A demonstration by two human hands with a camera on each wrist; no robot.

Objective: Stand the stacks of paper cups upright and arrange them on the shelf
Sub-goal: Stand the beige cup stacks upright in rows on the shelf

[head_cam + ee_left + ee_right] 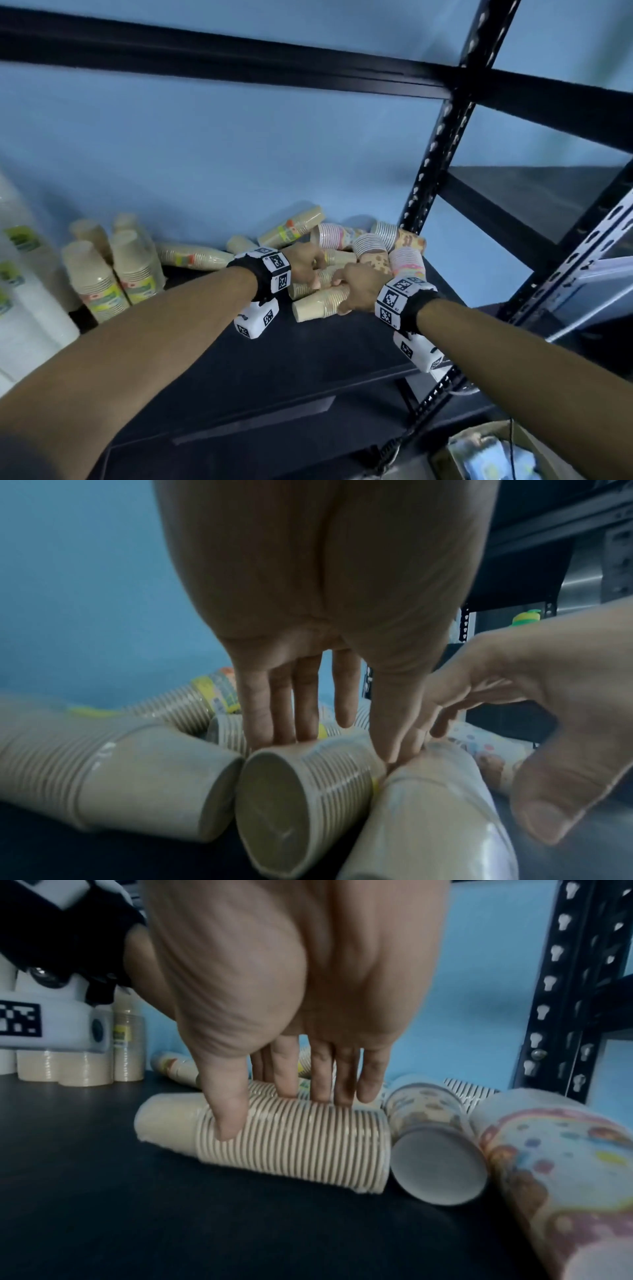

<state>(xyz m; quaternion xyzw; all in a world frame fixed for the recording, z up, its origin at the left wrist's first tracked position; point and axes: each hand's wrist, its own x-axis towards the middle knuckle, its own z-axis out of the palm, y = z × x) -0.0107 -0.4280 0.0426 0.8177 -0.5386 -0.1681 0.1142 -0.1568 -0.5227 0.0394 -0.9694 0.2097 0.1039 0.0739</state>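
Several wrapped stacks of beige paper cups lie on their sides on the black shelf (308, 359). My left hand (308, 270) reaches down over one lying beige stack (308, 791), fingers behind it and thumb on its near side, gripping it. My right hand (352, 287) grips the neighbouring beige stack (291, 1145) closer to the shelf's front, thumb in front and fingers behind. That same stack (318, 305) lies flat on the board. The right hand (548, 723) also shows at the edge of the left wrist view.
Upright beige stacks (99, 281) stand at the back left beside tall white wrapped packs (20, 274). More beige stacks (191, 255) and patterned stacks (404, 236) lie along the blue back wall. A black shelf post (431, 164) rises at the right; a cardboard box (496, 455) sits below.
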